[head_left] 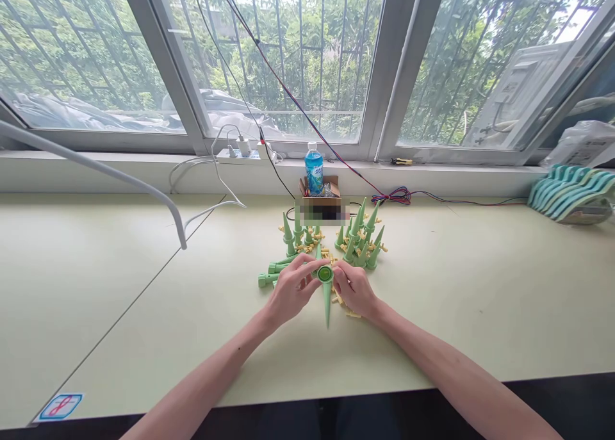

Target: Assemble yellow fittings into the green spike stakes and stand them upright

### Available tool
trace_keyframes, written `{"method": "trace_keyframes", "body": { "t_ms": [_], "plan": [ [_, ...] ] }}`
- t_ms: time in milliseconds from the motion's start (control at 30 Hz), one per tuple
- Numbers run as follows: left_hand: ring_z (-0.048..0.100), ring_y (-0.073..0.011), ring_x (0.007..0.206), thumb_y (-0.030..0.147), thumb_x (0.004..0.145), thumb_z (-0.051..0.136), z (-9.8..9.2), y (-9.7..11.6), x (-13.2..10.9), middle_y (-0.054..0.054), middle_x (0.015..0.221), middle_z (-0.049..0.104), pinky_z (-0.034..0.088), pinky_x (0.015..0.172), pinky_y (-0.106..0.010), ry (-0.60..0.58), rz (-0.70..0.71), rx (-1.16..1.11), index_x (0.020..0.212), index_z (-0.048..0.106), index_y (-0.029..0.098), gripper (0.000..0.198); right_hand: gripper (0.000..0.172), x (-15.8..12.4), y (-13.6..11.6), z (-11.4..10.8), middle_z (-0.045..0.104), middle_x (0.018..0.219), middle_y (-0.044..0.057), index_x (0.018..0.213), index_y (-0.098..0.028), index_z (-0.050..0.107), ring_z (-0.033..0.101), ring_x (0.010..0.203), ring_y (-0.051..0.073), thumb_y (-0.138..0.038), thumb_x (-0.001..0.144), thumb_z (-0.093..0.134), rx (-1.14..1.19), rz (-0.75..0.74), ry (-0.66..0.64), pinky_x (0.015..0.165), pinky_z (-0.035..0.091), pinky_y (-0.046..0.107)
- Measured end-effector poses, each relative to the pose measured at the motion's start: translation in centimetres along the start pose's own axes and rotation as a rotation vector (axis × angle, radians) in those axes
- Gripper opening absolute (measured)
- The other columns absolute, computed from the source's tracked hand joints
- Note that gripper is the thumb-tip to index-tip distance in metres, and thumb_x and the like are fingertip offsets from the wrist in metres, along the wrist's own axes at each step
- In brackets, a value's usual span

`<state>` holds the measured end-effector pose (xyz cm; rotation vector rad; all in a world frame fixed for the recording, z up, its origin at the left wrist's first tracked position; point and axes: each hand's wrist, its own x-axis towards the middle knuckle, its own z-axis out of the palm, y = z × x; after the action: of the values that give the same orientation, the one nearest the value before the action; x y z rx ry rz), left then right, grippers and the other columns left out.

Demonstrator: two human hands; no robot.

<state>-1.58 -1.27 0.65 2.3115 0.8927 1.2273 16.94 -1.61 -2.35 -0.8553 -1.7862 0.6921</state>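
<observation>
A green plant watering spike [327, 305] is between my hands, its round open end facing me and its point toward the table's front edge. My left hand [293, 289] pinches its round end from the left. On the right side, my right hand [355, 291] is closed with thumb and fingers pressed together against that end; what they grip is hidden. Around and below my hands lie small yellow valve pieces [353, 314]. Beside my left hand are several loose green spikes [266, 279] lying flat. Behind, upright green spikes with yellow valves stand in a left group [288, 235] and a right group [366, 238].
A small cardboard box [331, 184] with a blue bottle [314, 171] stands at the back of the pale table [456, 305]. Coiled cables [396, 196] lie near the windowsill. Teal plastic items [569, 193] stand far right. A white tube [144, 180] hangs over the left.
</observation>
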Motion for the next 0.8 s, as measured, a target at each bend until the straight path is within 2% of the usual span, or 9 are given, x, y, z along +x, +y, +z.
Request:
{"method": "trace_keyframes", "body": {
  "t_ms": [233,367,467,533,633,700,800],
  "plan": [
    [0.052,-0.0048,0.056,0.016,0.088,0.056,0.16,0.05,0.07,-0.003,0.097,0.059,0.049,0.051,-0.018,0.006,-0.014,-0.005,0.117,0.063,0.025,0.031,0.034,0.0,-0.08,-0.03,0.044,0.057,-0.005,0.077,-0.019,0.048,0.038,0.048,0.009,-0.037,0.102,0.035,0.005,-0.042,0.053,0.05,0.033,0.021],
    [0.053,-0.0069,0.059,0.02,0.088,0.056,0.2,0.32,0.23,-0.004,0.095,0.061,0.048,0.05,-0.019,0.02,-0.131,-0.029,0.111,0.063,0.022,0.024,0.031,-0.11,-0.05,0.03,0.043,0.057,-0.005,0.081,-0.019,0.051,0.037,0.047,0.009,-0.037,0.102,0.036,-0.001,-0.072,0.107,0.047,0.032,0.021],
    [0.053,-0.0077,0.056,0.033,0.09,0.055,0.23,0.44,0.43,-0.003,0.086,0.062,0.046,0.049,-0.019,0.037,-0.279,-0.123,0.095,0.063,0.018,0.017,0.03,-0.15,0.0,0.02,0.043,0.057,-0.005,0.082,-0.019,0.051,0.037,0.047,0.009,-0.037,0.102,0.037,-0.015,-0.09,0.124,0.047,0.031,0.021],
    [0.051,-0.008,0.051,0.045,0.093,0.05,0.23,0.41,0.54,-0.002,0.071,0.061,0.043,0.046,-0.019,0.002,-0.388,-0.215,0.077,0.061,0.015,0.035,0.03,-0.13,0.04,0.0,0.043,0.057,-0.005,0.082,-0.019,0.051,0.037,0.048,0.008,-0.036,0.102,0.037,-0.031,-0.1,0.127,0.048,0.031,0.021],
    [0.049,-0.0091,0.045,0.059,0.095,0.035,0.21,0.34,0.6,-0.003,0.055,0.056,0.037,0.041,-0.02,-0.121,-0.522,-0.365,0.057,0.058,0.013,0.063,0.03,-0.08,0.07,-0.06,0.043,0.057,-0.005,0.08,-0.019,0.051,0.037,0.048,0.008,-0.034,0.102,0.037,-0.055,-0.117,0.126,0.048,0.032,0.021],
    [0.05,-0.01,0.045,0.065,0.094,0.028,0.15,0.44,0.62,-0.006,0.055,0.059,0.035,0.04,-0.02,-0.21,-0.587,-0.458,0.056,0.06,0.012,0.072,0.03,-0.06,0.02,-0.1,0.043,0.057,-0.004,0.081,-0.018,0.052,0.038,0.049,0.009,-0.033,0.102,0.038,-0.068,-0.122,0.114,0.049,0.033,0.021],
    [0.05,-0.0105,0.046,0.068,0.092,0.028,-0.04,0.9,0.7,-0.008,0.059,0.062,0.033,0.04,-0.021,-0.302,-0.657,-0.541,0.061,0.064,0.011,0.075,0.029,-0.04,-0.19,-0.14,0.047,0.059,-0.003,0.083,-0.018,0.055,0.041,0.05,0.009,-0.033,0.101,0.039,-0.074,-0.119,0.07,0.051,0.036,0.021]
  ]
}}
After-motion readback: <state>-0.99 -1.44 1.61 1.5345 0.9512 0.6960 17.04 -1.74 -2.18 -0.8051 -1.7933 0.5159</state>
